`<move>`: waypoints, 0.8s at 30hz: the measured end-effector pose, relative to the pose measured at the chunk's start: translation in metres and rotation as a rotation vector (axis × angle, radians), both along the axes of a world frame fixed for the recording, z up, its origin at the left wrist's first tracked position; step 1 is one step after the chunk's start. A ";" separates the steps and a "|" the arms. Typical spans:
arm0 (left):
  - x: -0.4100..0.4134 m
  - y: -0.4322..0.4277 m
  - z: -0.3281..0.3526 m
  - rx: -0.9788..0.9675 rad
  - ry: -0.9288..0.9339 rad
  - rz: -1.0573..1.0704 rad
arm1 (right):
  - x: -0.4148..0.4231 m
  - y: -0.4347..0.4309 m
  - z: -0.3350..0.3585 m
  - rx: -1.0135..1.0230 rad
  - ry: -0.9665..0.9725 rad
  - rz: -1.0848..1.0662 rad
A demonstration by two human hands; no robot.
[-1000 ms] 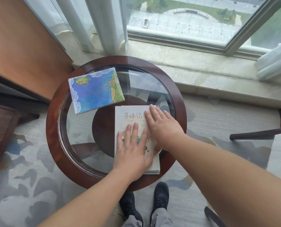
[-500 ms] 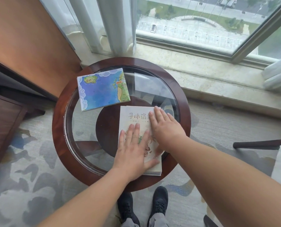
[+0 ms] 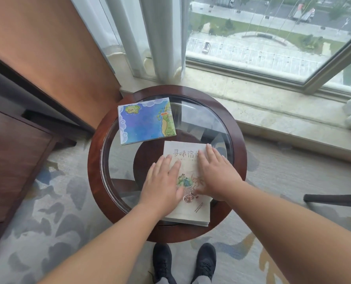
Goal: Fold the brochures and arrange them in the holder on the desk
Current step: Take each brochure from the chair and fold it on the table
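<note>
A folded cream brochure (image 3: pixel 191 210) with printed characters and a food drawing lies on the near side of the round glass-topped table (image 3: pixel 94 160). My left hand (image 3: pixel 162 183) presses flat on its left half with straight fingers. My right hand (image 3: pixel 215 175) lies flat on its right half, fingertips near the top edge. A folded blue map brochure (image 3: pixel 146 121) rests on the table's far left, clear of both hands. No holder is in view.
A wooden cabinet (image 3: pixel 12 152) stands to the left and a wooden wall panel (image 3: pixel 53 50) behind it. White curtains (image 3: pixel 162 37) and a stone window sill (image 3: pixel 272 111) lie beyond the table. A dark chair arm (image 3: pixel 334 199) reaches in from the right. My black shoes (image 3: pixel 182 263) stand under the table's edge.
My left hand has slid left, off the middle of the cream brochure onto its left half, so the drawing now shows between the hands. The camera view has tilted up.
</note>
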State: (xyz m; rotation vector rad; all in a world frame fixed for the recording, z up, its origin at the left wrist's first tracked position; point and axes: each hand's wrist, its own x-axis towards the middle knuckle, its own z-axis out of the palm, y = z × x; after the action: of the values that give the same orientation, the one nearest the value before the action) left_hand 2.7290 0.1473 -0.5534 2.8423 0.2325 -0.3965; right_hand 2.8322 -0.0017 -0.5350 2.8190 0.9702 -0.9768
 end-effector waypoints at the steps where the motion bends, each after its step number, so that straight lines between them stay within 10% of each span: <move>1: 0.001 0.004 0.004 -0.004 0.006 0.032 | -0.003 0.001 0.002 0.020 0.000 -0.022; 24: 0.161 0.196 -0.007 0.165 0.026 -0.022 | 0.025 0.139 -0.012 0.107 -0.096 -0.277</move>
State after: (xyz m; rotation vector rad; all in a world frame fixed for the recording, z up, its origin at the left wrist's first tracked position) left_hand 2.8896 0.3433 -0.5603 3.0053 0.2506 -0.4374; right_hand 2.8575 0.1372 -0.5474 3.1176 0.6531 -0.8203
